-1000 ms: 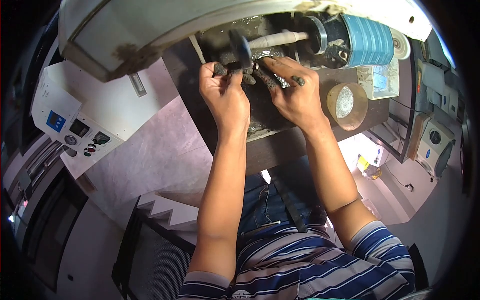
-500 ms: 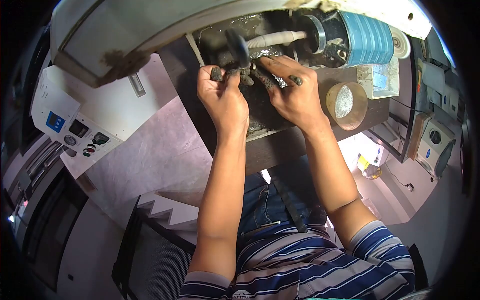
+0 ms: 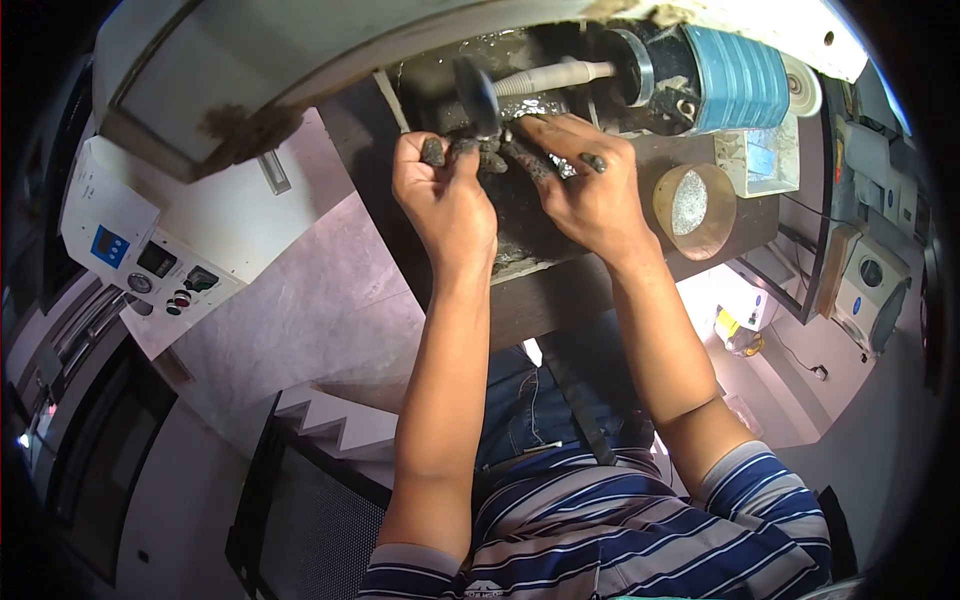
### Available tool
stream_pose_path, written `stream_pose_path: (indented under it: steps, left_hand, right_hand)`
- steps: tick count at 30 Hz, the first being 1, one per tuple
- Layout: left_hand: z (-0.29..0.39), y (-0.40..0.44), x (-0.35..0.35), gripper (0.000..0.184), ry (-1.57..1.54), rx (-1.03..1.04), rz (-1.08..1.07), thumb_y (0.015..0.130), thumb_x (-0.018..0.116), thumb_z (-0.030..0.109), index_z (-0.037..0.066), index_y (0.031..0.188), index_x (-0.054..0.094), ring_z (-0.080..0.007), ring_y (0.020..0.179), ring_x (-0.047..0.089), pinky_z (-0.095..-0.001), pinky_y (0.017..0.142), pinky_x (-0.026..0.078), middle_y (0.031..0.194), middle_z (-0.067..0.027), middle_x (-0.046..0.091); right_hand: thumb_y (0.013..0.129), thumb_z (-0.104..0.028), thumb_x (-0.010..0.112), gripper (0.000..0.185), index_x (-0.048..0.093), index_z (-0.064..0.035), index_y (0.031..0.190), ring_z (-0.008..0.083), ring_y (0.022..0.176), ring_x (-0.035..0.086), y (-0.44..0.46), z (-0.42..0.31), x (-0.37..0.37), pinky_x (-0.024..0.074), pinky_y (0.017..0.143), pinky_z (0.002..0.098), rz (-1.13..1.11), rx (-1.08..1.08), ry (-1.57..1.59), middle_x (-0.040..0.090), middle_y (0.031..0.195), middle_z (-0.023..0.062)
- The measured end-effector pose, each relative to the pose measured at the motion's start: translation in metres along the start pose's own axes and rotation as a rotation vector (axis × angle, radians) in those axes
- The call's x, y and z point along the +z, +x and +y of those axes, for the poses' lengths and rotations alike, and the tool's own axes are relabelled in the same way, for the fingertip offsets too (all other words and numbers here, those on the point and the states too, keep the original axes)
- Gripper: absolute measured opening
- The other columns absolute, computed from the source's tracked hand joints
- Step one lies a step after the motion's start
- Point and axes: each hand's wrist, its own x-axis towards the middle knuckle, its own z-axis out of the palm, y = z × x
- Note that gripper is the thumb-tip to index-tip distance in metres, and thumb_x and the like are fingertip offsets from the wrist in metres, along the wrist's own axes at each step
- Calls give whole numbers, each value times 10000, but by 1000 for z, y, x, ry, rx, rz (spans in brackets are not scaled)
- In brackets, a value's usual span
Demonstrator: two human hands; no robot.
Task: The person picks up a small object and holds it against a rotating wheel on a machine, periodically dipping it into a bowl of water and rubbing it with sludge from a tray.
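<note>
Just below a dark polishing wheel, my left hand and my right hand come together, fingers bent inward. Both are closed in a pinch around something small and dark, which the fingers largely hide; I cannot make out what it is. Dark, grimy wraps or coating cover several fingertips. The wheel sits at the left end of a pale tapered spindle, which runs right to a motor with a ribbed blue housing. Wet, dirty surfaces glisten behind my fingers.
Right of my right hand stands a round bowl with whitish grains in it. Behind it is a pale box with a blue item inside. A stained white hood overhangs the bench, and a white control panel is at left.
</note>
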Motion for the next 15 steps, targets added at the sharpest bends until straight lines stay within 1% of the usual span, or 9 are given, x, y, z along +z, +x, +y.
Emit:
stream_pose_path:
  steps: [2, 3, 4, 6, 10, 13, 15]
  left_hand:
    - [-2, -2, 0, 252, 80, 12, -34, 801, 568, -135, 75, 788, 430, -45, 577, 414, -189, 548, 343, 711, 19, 457]
    - [-1, -1, -2, 254, 93, -12, -63, 798, 554, -149, 66, 796, 420, -36, 632, 420, -194, 554, 347, 742, 26, 438]
    - [-1, 1, -1, 254, 91, -11, -64, 798, 554, -149, 66, 796, 420, -36, 632, 420, -194, 554, 347, 742, 26, 438]
    - [-1, 3, 3, 248, 60, -32, -15, 792, 560, -137, 75, 786, 432, -38, 581, 406, -182, 547, 336, 708, 27, 439]
    - [7, -2, -1, 256, -16, 6, -24, 786, 555, -146, 73, 778, 424, -38, 607, 406, -183, 560, 341, 726, 20, 440]
    - [2, -5, -5, 255, 25, 44, -42, 785, 558, -147, 67, 777, 420, -45, 611, 417, -189, 574, 361, 723, 17, 437]
    - [-1, 0, -5, 252, 63, 33, -46, 790, 557, -147, 63, 782, 419, -41, 625, 411, -188, 564, 346, 738, 22, 423]
  right_hand:
    - [574, 94, 610, 432, 656, 55, 1002, 358, 862, 652, -3, 4, 1, 538, 760, 360, 60, -41, -2, 665, 941, 207]
    - [574, 95, 608, 438, 654, 53, 1008, 359, 870, 651, -4, 8, 0, 536, 769, 361, 56, -24, -32, 663, 944, 209]
    - [574, 95, 608, 438, 654, 53, 1008, 359, 870, 651, -3, 7, 1, 536, 769, 361, 58, -26, -35, 663, 944, 209]
    - [576, 94, 605, 439, 654, 51, 1010, 361, 857, 649, -1, 5, 2, 535, 759, 363, 57, -35, -39, 660, 932, 210]
    - [573, 92, 599, 444, 655, 47, 1011, 366, 832, 645, 0, 2, 3, 530, 739, 375, 9, -17, 45, 653, 900, 208]
    - [575, 92, 594, 444, 658, 44, 1011, 363, 831, 647, -4, 7, 6, 530, 735, 373, 55, -48, 21, 653, 907, 210]
    - [578, 93, 590, 442, 658, 43, 1012, 362, 834, 649, -5, 10, 7, 530, 734, 372, 84, -71, -12, 653, 910, 212]
